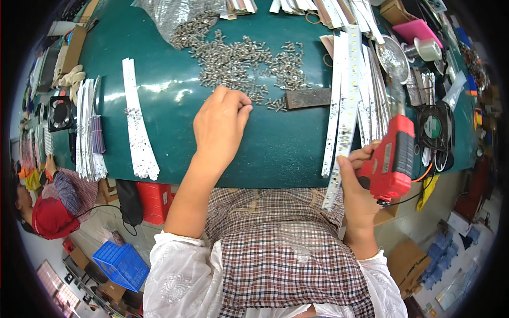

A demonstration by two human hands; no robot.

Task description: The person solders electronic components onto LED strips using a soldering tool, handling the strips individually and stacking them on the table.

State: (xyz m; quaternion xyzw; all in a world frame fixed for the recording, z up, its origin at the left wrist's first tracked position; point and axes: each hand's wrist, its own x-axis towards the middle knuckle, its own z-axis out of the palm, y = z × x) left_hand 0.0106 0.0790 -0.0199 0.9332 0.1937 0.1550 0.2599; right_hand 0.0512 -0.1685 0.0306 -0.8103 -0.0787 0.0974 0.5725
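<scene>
My left hand point(221, 122) is closed at the near edge of a loose pile of small metal screws point(233, 59). Its fingers are curled and pressed together, and whatever they may pinch is hidden. In my right hand point(359, 177) is a long white LED strip board point(349, 90), pinched by the thumb and reaching away over the table. The same hand also has a red and black pistol-shaped power tool point(391, 159) with a metal shaft pointing away from me. More white strip boards point(332, 106) lie beside and under the held one.
A dark metal bar point(308, 99) lies right of the screws. Strip boards point(139, 127) are fanned out at left. On the green table point(275, 148) also stand a black fan point(433, 127), a metal bowl point(392, 55) and a wire spool point(427, 50). Another person point(55, 206) sits at left.
</scene>
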